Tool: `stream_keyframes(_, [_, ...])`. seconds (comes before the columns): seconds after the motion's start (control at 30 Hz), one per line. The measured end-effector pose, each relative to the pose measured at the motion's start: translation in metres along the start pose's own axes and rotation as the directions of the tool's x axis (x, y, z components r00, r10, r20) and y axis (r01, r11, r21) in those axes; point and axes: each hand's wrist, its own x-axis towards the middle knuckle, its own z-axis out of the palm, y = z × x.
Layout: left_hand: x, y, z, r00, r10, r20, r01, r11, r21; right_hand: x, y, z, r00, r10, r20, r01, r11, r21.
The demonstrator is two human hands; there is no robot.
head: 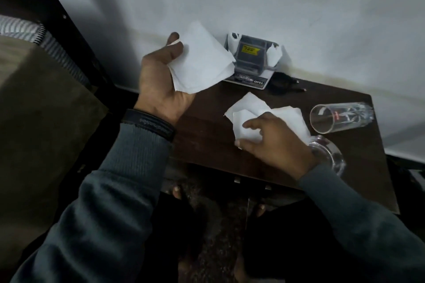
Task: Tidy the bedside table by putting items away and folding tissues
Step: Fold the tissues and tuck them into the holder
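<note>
My left hand (161, 80) is raised above the dark wooden bedside table (207, 145), palm up, holding a folded white tissue (202, 62) between thumb and fingers. On the tabletop lie several loose white tissues (285, 115). My right hand (276, 142) is on them, fingers curled round the edge of one tissue (248, 131) near its left side.
A packaged toy box with a yellow label (250, 57) stands against the white wall. A dark cable or charger (285, 82) lies beside it. A drinking glass (340, 117) lies on its side at the right, and a glass ashtray (331, 156) sits near my right wrist. A bed (34, 99) is at the left.
</note>
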Motion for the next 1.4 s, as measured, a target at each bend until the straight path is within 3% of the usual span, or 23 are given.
stream_keyframes(0.1, [-0.001,-0.003,0.002,0.999,0.001,-0.037,-0.001,1.000,0.009,0.001,0.000,0.017,0.995,-0.059,-0.079,0.051,0.993,-0.104])
stream_keyframes(0.17, [-0.002,-0.004,0.002,0.999,-0.010,-0.047,0.010,1.000,0.010,0.006,0.005,0.019,0.990,-0.053,-0.127,0.043,0.996,-0.078])
stream_keyframes(0.3, [-0.001,-0.004,0.001,0.999,-0.007,-0.043,0.008,1.000,0.024,0.009,0.009,0.018,0.989,0.014,-0.148,-0.002,0.997,0.077])
stream_keyframes(0.4, [0.001,-0.003,-0.001,0.999,-0.006,-0.042,0.007,0.999,0.035,0.007,0.005,-0.002,0.963,0.176,-0.204,-0.090,0.924,0.371])
stream_keyframes(0.47, [0.002,-0.003,-0.002,0.999,-0.009,-0.039,0.011,0.999,0.033,0.003,0.000,-0.025,0.932,0.321,-0.167,-0.140,0.744,0.653])
stream_keyframes(0.57, [0.003,-0.007,0.000,0.999,-0.015,-0.036,0.016,0.999,0.032,-0.007,-0.008,-0.057,0.932,0.362,0.035,-0.149,0.294,0.944])
stream_keyframes(0.67, [0.004,-0.009,-0.001,1.000,-0.022,-0.017,0.023,0.998,0.063,-0.017,-0.016,-0.079,0.968,0.213,0.134,-0.145,0.037,0.989])
stream_keyframes(0.8, [0.001,-0.017,0.001,0.995,-0.087,0.044,0.082,0.992,0.093,-0.023,-0.042,-0.107,0.987,-0.099,0.131,-0.145,-0.153,0.978])
stream_keyframes(0.87, [-0.003,-0.022,0.005,0.990,-0.132,0.046,0.126,0.985,0.120,-0.018,-0.058,-0.115,0.982,-0.151,0.110,-0.129,-0.123,0.984])
stream_keyframes(0.97, [-0.010,-0.026,0.010,0.968,-0.233,0.088,0.225,0.970,0.089,-0.004,-0.080,-0.121,0.982,-0.114,0.148,-0.145,0.027,0.989])
stream_keyframes(1.1, [-0.007,-0.028,0.008,0.959,-0.259,0.112,0.256,0.966,0.044,0.018,-0.092,-0.120,0.996,0.049,0.069,-0.082,0.378,0.922])
stream_keyframes(1.23, [-0.006,-0.030,0.009,0.976,-0.205,0.074,0.205,0.979,0.015,0.031,-0.100,-0.116,0.987,0.135,-0.083,-0.054,0.779,0.624])
stream_keyframes(1.3, [-0.008,-0.030,0.011,0.976,-0.177,0.127,0.171,0.984,0.057,0.034,-0.101,-0.113,0.988,0.086,-0.130,-0.004,0.847,0.531])
stream_keyframes(1.4, [-0.008,-0.033,0.010,0.988,-0.108,0.114,0.088,0.982,0.166,0.030,-0.100,-0.110,0.977,0.047,-0.207,0.076,0.833,0.549])
